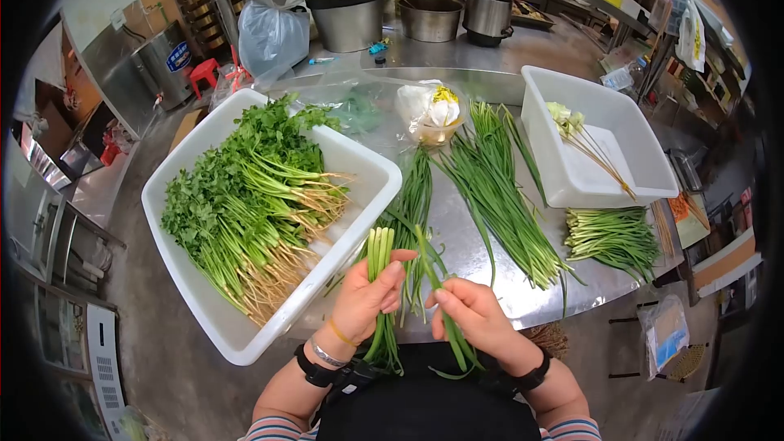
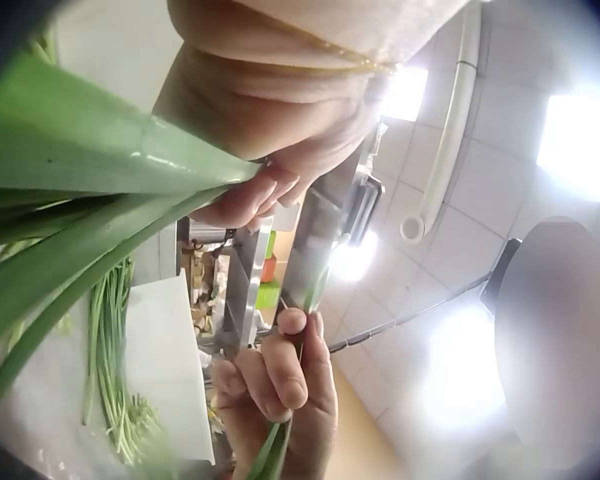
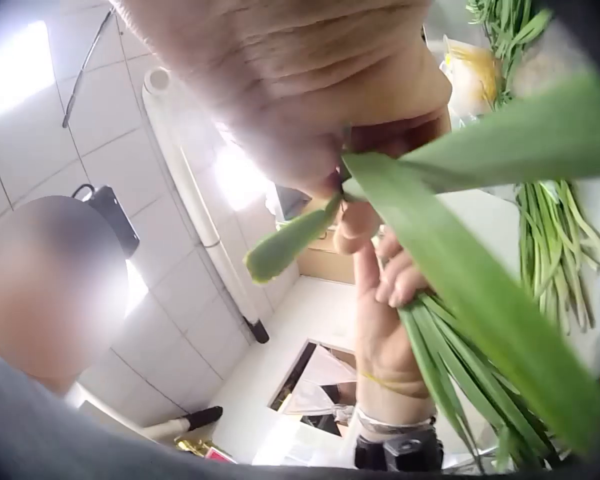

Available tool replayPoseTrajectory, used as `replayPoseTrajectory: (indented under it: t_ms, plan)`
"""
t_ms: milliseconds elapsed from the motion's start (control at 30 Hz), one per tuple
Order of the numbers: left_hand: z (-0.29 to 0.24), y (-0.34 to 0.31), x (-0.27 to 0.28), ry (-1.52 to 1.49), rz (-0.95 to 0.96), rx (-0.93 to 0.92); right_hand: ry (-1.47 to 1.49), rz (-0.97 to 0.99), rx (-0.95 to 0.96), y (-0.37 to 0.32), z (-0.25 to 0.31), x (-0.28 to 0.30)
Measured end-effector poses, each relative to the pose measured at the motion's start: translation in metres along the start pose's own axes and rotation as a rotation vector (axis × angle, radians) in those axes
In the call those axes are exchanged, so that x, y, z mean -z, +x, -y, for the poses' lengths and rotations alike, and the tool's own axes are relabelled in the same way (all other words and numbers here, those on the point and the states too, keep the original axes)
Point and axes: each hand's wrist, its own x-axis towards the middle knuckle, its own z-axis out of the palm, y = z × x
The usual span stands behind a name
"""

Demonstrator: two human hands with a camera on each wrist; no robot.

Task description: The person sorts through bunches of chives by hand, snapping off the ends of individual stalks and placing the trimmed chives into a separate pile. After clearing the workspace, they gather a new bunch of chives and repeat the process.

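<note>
My left hand [image 1: 369,298] grips a small bundle of green stalks [image 1: 380,251], pale cut ends up, leaves hanging below the fist. Close on its right, my right hand [image 1: 478,318] pinches a green stalk [image 1: 427,257] between thumb and fingers, its leaves trailing down toward the apron. The two hands are apart. In the left wrist view, broad leaves [image 2: 70,140] run from the left hand, and the right hand [image 2: 290,385] is beyond. The right wrist view shows wide leaves [image 3: 480,270] below the right hand, with the left hand [image 3: 390,310] behind them.
A white tub [image 1: 382,165] of leafy rooted greens stands left. Long green stalks [image 1: 498,196] lie mid-table beside a plastic bowl [image 1: 430,114]. At right, a white bin [image 1: 600,184] holds sticks; a short green bundle [image 1: 612,237] lies before it. Pots [image 1: 347,20] stand behind.
</note>
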Motion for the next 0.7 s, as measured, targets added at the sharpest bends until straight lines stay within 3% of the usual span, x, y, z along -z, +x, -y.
replayPoseTrajectory:
  t_ms: [233, 300, 333, 367, 400, 433, 467, 500, 567, 600, 667, 700]
  plan:
    - [0.016, 0.005, 0.005, 0.104, 0.007, 0.050, 0.172, 0.060, -0.017, 0.013, -0.033, -0.016]
    - [0.021, 0.007, 0.007, 0.239, -0.137, 0.020, 0.096, 0.104, -0.013, 0.016, -0.037, -0.019]
    - [0.020, 0.009, -0.004, 0.325, -0.214, -0.208, 0.017, 0.137, -0.015, 0.013, -0.037, -0.018]
    - [0.008, 0.007, -0.007, 0.218, -0.136, -0.193, -0.062, 0.178, 0.007, 0.010, -0.037, -0.016]
    - [-0.003, 0.001, -0.014, 0.226, -0.222, -0.204, -0.185, 0.228, 0.010, 0.007, -0.034, -0.013]
    - [-0.009, -0.006, 0.002, 0.206, -0.160, -0.254, -0.211, 0.255, 0.025, 0.003, -0.042, -0.009]
    - [-0.033, -0.020, -0.004, 0.075, -0.188, -0.184, -0.236, 0.293, 0.044, 0.001, -0.053, -0.003]
    - [-0.045, -0.029, -0.004, 0.046, -0.166, -0.304, -0.233, 0.268, 0.032, -0.005, -0.060, 0.003]
    - [-0.068, -0.046, -0.003, 0.402, -0.174, -0.364, -0.455, 0.147, 0.025, -0.020, -0.069, 0.020]
    - [-0.064, -0.047, -0.005, 0.399, -0.169, -0.362, -0.534, -0.050, 0.096, -0.027, -0.071, 0.026]
    - [-0.055, -0.048, -0.010, 0.575, -0.202, -0.282, -0.756, -0.405, 0.161, -0.033, -0.072, 0.045]
    - [-0.051, -0.044, -0.007, 0.572, -0.096, -0.138, -0.834, -0.529, 0.109, -0.031, -0.067, 0.052]
